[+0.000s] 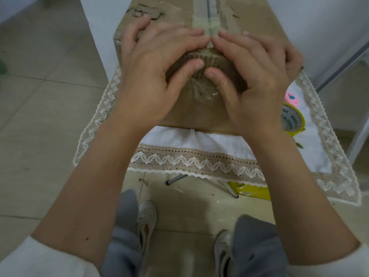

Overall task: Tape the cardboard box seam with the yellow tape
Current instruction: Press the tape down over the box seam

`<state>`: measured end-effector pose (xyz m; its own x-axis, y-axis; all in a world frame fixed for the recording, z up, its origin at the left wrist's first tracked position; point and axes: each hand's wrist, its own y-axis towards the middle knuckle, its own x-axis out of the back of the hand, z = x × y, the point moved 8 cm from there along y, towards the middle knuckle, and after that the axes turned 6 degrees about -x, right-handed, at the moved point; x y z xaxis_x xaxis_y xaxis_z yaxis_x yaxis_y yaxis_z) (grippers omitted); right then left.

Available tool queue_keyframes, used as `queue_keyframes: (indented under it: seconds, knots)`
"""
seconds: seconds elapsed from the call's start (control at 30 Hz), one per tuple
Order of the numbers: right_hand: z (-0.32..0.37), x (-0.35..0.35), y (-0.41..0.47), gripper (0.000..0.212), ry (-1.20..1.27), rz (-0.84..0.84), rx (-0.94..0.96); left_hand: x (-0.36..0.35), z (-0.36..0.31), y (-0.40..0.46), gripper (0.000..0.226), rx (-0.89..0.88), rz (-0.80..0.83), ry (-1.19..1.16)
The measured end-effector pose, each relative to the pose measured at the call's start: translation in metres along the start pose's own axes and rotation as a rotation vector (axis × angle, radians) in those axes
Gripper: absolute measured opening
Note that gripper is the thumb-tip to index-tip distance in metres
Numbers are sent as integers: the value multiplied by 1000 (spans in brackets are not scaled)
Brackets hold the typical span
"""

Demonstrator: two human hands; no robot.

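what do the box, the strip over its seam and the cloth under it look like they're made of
Box: corrugated cardboard, matte brown; fluted ridges show at the near edge between the thumbs, and the top skin is torn.
Strip: thin glossy plastic tape, faintly yellow-green; it wrinkles and glints, and cardboard shows through it.
Cloth: white woven fabric, likely cotton or linen, with a beige lace border.

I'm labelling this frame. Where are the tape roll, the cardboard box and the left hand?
tape roll [292,119]: head view, printed inner core.
cardboard box [185,114]: head view, near side wall.
left hand [151,76]: head view, back of hand.
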<state>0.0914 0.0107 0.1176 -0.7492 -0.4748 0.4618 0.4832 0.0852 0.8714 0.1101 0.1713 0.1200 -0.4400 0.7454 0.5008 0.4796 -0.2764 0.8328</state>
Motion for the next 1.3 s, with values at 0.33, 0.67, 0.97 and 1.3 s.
queue_keyframes:
  seconds: [0.33,0.67,0.97,1.3]
  knots:
    - [1,0,-3,38,-3,99,18,-2,-1,-3,39,-33,51,1]
    - [-2,-3,-5,46,48,188,17,-2,0,-5,43,-27,51,20]
    - [-1,-2,-5,50,29,221,-1,-3,0,-7,46,-30,34,12]
    - [1,-6,-7,57,-2,196,19,-4,-3,-10,46,-37,25,33]
